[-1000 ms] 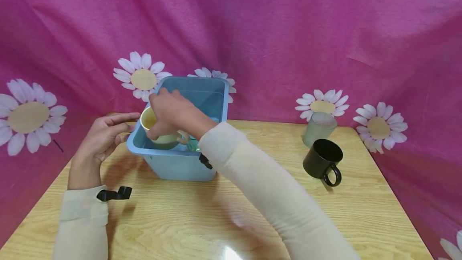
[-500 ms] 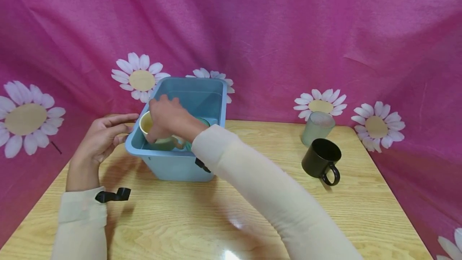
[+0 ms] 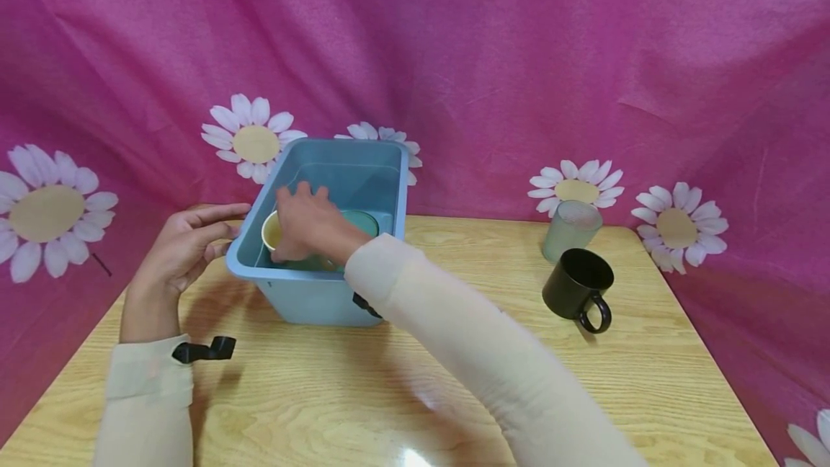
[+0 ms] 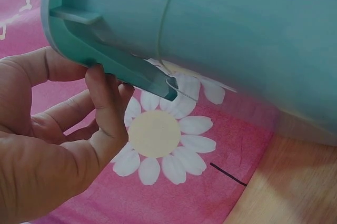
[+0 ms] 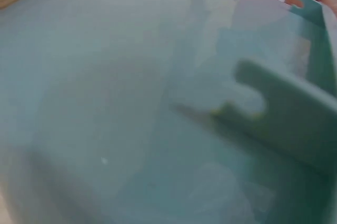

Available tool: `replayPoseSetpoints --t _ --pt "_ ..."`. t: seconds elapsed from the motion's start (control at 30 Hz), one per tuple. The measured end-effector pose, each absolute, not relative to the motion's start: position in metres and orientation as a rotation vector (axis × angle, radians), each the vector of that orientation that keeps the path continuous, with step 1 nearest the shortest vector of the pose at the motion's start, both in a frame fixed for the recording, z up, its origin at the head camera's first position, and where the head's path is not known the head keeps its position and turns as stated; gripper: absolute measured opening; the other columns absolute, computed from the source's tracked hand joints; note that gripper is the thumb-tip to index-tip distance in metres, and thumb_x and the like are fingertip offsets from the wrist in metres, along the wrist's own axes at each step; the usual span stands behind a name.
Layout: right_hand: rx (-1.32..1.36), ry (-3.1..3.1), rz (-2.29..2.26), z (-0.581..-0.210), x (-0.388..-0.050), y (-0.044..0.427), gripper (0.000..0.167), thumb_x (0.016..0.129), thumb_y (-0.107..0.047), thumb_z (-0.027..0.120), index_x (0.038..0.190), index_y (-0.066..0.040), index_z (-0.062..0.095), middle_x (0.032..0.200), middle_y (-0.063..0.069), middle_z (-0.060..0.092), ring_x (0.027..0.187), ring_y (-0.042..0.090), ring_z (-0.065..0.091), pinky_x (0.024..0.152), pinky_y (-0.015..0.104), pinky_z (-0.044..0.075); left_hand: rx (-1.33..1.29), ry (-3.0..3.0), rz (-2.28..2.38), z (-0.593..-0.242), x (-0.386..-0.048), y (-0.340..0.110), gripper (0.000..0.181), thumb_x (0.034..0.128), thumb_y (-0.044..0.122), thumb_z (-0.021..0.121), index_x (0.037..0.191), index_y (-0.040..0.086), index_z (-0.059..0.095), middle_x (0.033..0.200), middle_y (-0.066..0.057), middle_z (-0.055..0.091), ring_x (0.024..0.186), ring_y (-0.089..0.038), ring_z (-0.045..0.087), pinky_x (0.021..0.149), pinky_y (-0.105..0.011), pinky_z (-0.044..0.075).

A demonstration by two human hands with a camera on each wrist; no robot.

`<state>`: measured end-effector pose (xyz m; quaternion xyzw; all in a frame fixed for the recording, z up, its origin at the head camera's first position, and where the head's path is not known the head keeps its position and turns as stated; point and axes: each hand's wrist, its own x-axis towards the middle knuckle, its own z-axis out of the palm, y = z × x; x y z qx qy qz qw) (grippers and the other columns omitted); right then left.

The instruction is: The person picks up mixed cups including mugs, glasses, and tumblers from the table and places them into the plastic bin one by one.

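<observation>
A pale yellow mug point(image 3: 269, 230) sits inside the blue plastic bin point(image 3: 382, 312) in the head view, near its front left corner. My right hand point(image 3: 310, 223) reaches over the bin and grips the mug, covering most of it. Beside my right wrist, a round green rim point(image 3: 362, 222) shows in the bin; the rest of that object is hidden. At the bin's left rim, the fingertips of my left hand point(image 3: 194, 240) touch the lip from outside, fingers fairly straight. Close up in the left wrist view, the left hand point(image 4: 73, 124) lies against the rim point(image 4: 113, 58).
On the table's right side stand a black mug point(image 3: 573, 287), its handle toward me, and a frosted glass point(image 3: 572, 229) behind it. A pink flowered cloth point(image 3: 480, 78) hangs close behind the bin. The right wrist view is filled by the bin's wall point(image 5: 131, 103).
My right hand has lowered the yellow mug deeper into the bin and shifted slightly right. More of the green rim shows now. My left hand stays at the bin's edge.
</observation>
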<state>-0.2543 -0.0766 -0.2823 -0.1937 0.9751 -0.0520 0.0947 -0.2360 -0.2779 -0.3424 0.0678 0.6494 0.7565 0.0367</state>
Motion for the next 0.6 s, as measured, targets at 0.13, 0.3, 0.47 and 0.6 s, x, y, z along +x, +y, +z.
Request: replayPoseSetpoints --t 0.13,0.3,0.47,0.6 --pt "-0.580 2.874 -0.145 -0.288 -0.258 -0.076 0.084 0.082 -0.053 0.081 0.149 -0.026 0.037 0.137 0.002 0.044 0.120 0.021 0.041 0.105 0.037 0.047 0.204 1.993 2.326 -0.342 -0.236 -0.278 0.029 0.0956 -0.007 0.063 0.114 0.010 0.078 0.106 0.000 0.074 0.083 -0.013 0.071 0.076 -0.025 0.061" --pt "-0.596 2.858 -0.136 -0.293 -0.260 -0.076 0.081 0.084 -0.050 0.080 0.148 -0.024 0.038 0.132 0.002 0.047 0.119 0.021 0.042 0.112 0.041 0.040 0.231 1.965 2.351 -0.342 -0.236 -0.276 0.030 0.0957 -0.010 0.061 0.113 0.008 0.078 0.105 0.000 0.075 0.082 -0.013 0.072 0.075 -0.024 0.061" --pt "-0.606 2.854 -0.128 -0.296 -0.262 -0.076 0.074 0.084 -0.049 0.081 0.142 -0.024 0.043 0.123 0.000 0.049 0.115 0.019 0.043 0.107 0.040 0.038 0.244 1.955 2.360 -0.342 -0.236 -0.276 0.032 0.0956 -0.011 0.059 0.113 0.008 0.078 0.105 0.000 0.075 0.082 -0.013 0.071 0.074 -0.024 0.061" --pt "-0.623 2.841 -0.106 -0.299 -0.264 -0.077 0.071 0.084 -0.049 0.080 0.141 -0.025 0.044 0.121 0.000 0.050 0.114 0.019 0.044 0.103 0.039 0.037 0.236 1.958 2.357 -0.342 -0.235 -0.277 0.031 0.0954 -0.010 0.060 0.112 0.008 0.079 0.105 0.000 0.075 0.081 -0.013 0.071 0.074 -0.024 0.061"
